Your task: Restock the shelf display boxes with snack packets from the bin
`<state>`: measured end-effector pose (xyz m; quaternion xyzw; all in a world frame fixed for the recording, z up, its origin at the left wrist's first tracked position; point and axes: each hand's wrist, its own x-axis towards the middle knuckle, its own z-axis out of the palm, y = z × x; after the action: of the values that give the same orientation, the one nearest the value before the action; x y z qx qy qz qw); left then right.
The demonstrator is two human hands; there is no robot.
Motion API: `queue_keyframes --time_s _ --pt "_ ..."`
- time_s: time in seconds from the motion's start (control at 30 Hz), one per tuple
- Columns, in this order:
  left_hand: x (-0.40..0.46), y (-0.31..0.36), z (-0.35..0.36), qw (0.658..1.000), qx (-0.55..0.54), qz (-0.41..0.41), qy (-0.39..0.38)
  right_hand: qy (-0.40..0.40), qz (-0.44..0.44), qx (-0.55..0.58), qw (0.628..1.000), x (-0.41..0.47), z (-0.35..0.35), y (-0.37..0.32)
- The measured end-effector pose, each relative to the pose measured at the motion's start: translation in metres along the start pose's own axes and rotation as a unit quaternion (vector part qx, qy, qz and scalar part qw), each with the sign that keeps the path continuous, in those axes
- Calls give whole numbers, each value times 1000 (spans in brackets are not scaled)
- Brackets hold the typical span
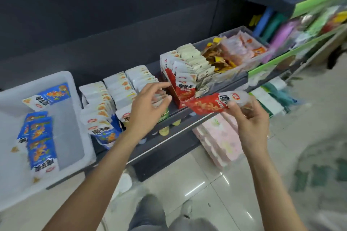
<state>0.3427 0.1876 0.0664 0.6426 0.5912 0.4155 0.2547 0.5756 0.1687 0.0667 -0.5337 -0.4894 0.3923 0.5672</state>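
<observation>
right hand (pixel 251 118) pinches a red packet (pixel 210 104) by its pale end, thumb on top and fingers curled under it. the packet lies flat and sticks out to the left, just in front of the red box (pixel 183 92) on the shelf (pixel 180 114). probably held by the end so the body can slide in behind the row already standing there.

left hand (pixel 148 107) hovers over the shelf edge with its fingers loosely spread, tips near the box's left wall. something pale and blurred sits under the fingertips; cannot tell whether it holds anything. likely there to part or steady the standing packets.

the red box is partly filled, packets upright and facing forward (so labels read from the aisle). left of it stand rows of white packets (pixel 120 84), and a blue box (pixel 107 133) at the shelf front.

the bin (pixel 75 99), white and open-topped, rests at the left end of the shelf within reach; blue packets (pixel 40 137) lie loose in it. judgement: restocking mid-way, blue stock not yet shelved.
</observation>
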Motion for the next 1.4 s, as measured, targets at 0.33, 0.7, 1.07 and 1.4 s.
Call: queue_keyframes --time_s 0.33,0.7,1.07,1.4 --pt "95 -24 47 955 287 17 -72 -96 -185 -246 947 94 47 57" --pt "148 -46 51 927 351 20 -129 -179 -306 -474 806 137 95 91" --pt "140 -46 54 963 245 -73 -81 -140 -373 -512 761 169 92 64" --pt "100 -24 43 977 186 -45 96 -250 -372 -332 830 172 70 44"
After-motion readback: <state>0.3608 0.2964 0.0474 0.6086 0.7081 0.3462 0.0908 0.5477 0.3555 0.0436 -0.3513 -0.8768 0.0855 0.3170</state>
